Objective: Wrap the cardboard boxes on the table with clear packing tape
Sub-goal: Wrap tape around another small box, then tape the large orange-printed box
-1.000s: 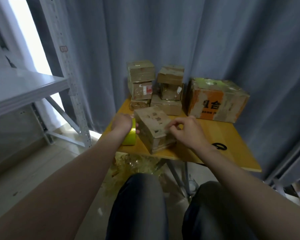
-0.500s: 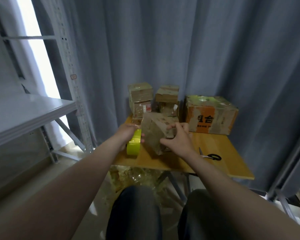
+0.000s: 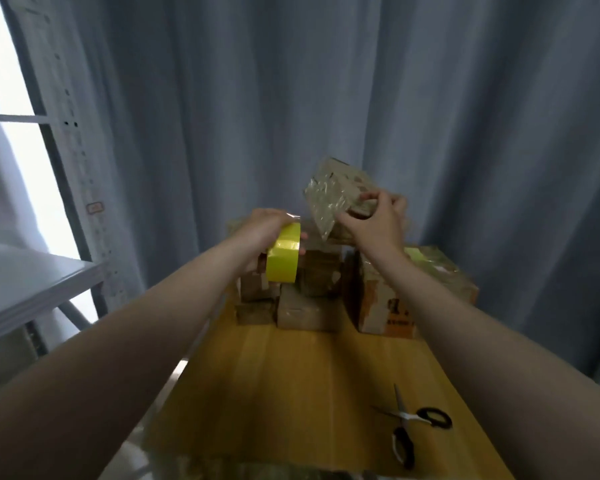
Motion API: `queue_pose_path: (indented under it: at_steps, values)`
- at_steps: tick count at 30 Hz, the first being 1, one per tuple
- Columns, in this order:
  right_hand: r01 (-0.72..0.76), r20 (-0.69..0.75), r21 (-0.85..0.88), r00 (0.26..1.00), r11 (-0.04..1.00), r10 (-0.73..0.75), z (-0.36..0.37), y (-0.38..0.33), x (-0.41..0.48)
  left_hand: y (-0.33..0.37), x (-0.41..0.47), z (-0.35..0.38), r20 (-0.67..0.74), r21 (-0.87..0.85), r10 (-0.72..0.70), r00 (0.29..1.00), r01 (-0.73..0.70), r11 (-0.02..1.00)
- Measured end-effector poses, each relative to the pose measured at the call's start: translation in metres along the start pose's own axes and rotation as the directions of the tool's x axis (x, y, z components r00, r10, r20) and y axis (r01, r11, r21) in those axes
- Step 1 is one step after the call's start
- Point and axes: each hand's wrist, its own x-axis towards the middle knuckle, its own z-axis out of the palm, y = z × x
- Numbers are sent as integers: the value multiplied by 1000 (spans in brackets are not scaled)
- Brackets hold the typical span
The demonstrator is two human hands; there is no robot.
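My right hand [image 3: 378,220] grips a small cardboard box [image 3: 333,192], shiny with clear tape, and holds it tilted in the air above the box stack. My left hand [image 3: 264,230] grips a roll of tape [image 3: 284,254] with a yellow-green core, lifted off the table to the left of the box. A short bit of clear tape shows above the roll beside my fingers. Whether it reaches the box I cannot tell.
Several small taped boxes [image 3: 302,292] are stacked at the back of the yellow wooden table [image 3: 291,375]. A bigger orange-printed box [image 3: 413,292] stands at the back right. Scissors [image 3: 409,424] lie at the front right. A metal shelf rack [image 3: 32,282] stands at left; grey curtains hang behind.
Both hands rose from the table: the right lifted the small box high and tilted it, the left lifted the tape roll. The camera tipped down toward the table.
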Motion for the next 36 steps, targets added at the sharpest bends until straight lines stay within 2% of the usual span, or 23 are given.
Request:
queue_pose_path:
  at_steps: [6, 9, 12, 16, 19, 21, 24, 28, 32, 36]
  values:
    - [39, 67, -159, 997, 986, -28, 68, 3, 61, 5, 40, -17, 2, 59, -2, 1000, 2, 998]
    - [90, 184, -295, 982, 951, -36, 92, 18, 63, -1, 50, -17, 2, 55, -13, 1000, 12, 998]
    - [116, 241, -251, 969, 961, -54, 97, 32, 58, -2, 52, -9, -20, 44, -21, 1000, 22, 999]
    - [152, 101, -100, 985, 983, -142, 75, 44, 53, 1, 49, 13, -23, 30, -35, 999, 35, 999]
    - [47, -45, 33, 998, 998, -46, 45, 66, 48, -3, 47, 36, -3, 32, -28, 1000, 28, 999]
    - [-29, -116, 41, 993, 999, 34, 21, 90, 42, -11, 45, 55, 16, 59, -21, 1000, 20, 998]
    - [-159, -173, -61, 974, 985, 147, -20, 132, 27, -25, 41, 90, 50, 72, -61, 997, 58, 996]
    - [-377, -258, -265, 914, 887, 312, -77, 186, 4, -41, 44, 138, 96, -38, -140, 986, 144, 989]
    - [-560, -212, -248, 828, 791, 519, -109, 222, -1, -53, 55, 166, 79, -116, -165, 983, 174, 978]
    - [-697, -94, -13, 714, 717, 694, -120, 248, 7, -67, 69, 178, 3, -164, -110, 994, 109, 980]
